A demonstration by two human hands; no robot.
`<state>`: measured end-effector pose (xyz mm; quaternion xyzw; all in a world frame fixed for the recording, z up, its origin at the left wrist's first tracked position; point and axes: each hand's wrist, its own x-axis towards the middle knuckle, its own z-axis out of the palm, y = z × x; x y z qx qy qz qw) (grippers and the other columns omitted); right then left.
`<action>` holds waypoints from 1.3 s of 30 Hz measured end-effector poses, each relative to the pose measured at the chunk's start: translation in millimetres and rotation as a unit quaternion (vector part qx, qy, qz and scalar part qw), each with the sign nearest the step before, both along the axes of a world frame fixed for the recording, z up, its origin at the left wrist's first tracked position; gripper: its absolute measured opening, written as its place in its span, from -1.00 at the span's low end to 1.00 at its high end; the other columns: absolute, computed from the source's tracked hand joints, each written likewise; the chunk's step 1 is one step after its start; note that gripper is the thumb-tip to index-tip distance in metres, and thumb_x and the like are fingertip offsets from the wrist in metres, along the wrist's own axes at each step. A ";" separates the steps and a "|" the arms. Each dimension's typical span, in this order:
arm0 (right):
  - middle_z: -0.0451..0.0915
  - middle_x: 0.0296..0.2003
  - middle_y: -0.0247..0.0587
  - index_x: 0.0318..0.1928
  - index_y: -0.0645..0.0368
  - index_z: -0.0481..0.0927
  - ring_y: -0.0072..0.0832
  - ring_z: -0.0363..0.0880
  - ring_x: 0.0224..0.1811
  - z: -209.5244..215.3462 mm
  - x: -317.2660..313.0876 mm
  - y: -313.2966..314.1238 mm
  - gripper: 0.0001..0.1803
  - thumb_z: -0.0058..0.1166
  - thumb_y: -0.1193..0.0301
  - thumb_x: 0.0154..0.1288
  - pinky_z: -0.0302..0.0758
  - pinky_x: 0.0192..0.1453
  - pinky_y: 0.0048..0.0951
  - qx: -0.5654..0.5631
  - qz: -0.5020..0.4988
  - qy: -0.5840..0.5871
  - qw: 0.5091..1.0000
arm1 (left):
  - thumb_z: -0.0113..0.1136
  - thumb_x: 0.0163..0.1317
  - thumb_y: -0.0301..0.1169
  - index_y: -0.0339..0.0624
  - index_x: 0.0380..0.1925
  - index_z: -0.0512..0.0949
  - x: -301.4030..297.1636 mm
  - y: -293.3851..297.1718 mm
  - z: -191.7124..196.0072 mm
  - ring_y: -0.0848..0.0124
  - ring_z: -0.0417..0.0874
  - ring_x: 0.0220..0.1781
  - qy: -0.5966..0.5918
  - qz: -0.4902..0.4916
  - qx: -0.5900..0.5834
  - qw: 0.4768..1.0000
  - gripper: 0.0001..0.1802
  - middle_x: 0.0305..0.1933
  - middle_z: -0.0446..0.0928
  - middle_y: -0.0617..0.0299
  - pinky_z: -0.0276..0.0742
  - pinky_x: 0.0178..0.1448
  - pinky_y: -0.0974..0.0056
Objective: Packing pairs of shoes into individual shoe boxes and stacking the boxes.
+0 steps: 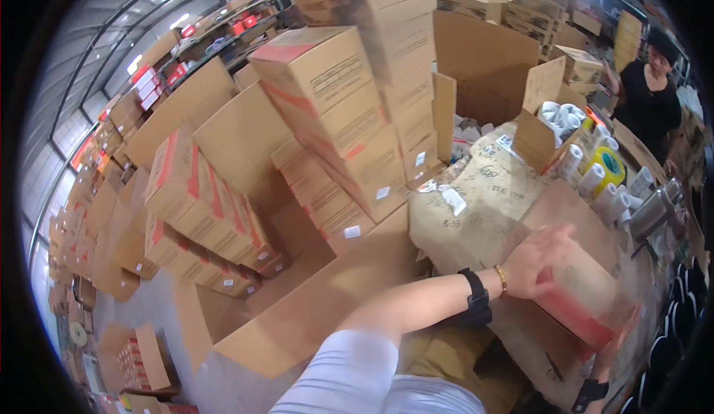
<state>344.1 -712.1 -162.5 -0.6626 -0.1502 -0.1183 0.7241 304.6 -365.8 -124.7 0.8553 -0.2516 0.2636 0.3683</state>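
The small cardboard box [584, 295] sits between the two hands at the lower right, on the brown work surface [476, 220] in front of the person. The left hand [537, 259] lies flat on its top and upper left edge, fingers spread and pressing on the cardboard; the right hand [621, 336] comes up from below and grips the box's lower right corner, though motion blur hides the fingers there. The box is plain brown with a red band along its lower edge, and it is tilted and blurred. Just beyond it stand white rolls [595, 180] and a yellow tape roll [606, 165]. Stacked cartons [327, 109] rise to the left.
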 end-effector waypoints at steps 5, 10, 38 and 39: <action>0.28 0.27 -0.16 0.38 0.15 0.09 -0.29 0.28 0.30 -42.2 -8.5 -56.3 -0.27 -0.04 0.03 0.37 0.28 0.33 -0.26 0.083 0.170 0.226 0.956 | 0.37 -0.07 -0.41 -0.09 0.46 -0.31 -34.4 11.3 -56.7 0.22 -0.15 0.53 0.301 -0.121 -0.478 0.816 0.22 0.52 -0.21 0.05 -0.16 0.51 0.16; 0.25 0.29 -0.19 0.39 0.17 0.06 -0.27 0.30 0.28 -39.3 -34.4 1.3 -0.19 -0.04 -0.06 0.34 0.26 0.34 -0.23 0.066 0.280 0.144 0.947 | 0.34 -0.18 -0.37 0.02 0.46 -0.33 -155.7 102.1 35.9 0.24 0.06 0.48 0.248 -0.149 -0.559 0.777 0.27 0.46 0.02 0.09 -0.02 0.49 0.11; 0.48 -0.34 -0.29 -0.24 0.28 0.54 -0.55 0.45 -0.27 28.4 -94.0 152.7 -0.85 0.02 0.56 0.15 0.38 -0.14 -0.55 -0.197 0.267 0.082 0.940 | -0.05 0.12 0.28 -0.11 0.04 0.50 -453.6 566.2 214.2 0.17 0.48 0.10 -0.148 0.564 -0.617 0.528 -0.25 0.02 0.53 0.09 0.37 0.20 0.09; 0.48 -0.34 -0.29 -0.25 0.28 0.54 -0.54 0.46 -0.27 28.5 -94.1 151.4 -0.86 0.03 0.57 0.14 0.38 -0.15 -0.55 -0.187 0.253 0.101 0.944 | -0.05 0.12 0.29 -0.10 0.04 0.50 -459.7 565.9 221.4 0.17 0.48 0.11 -0.140 0.568 -0.615 0.529 -0.25 0.03 0.53 0.09 0.37 0.20 0.10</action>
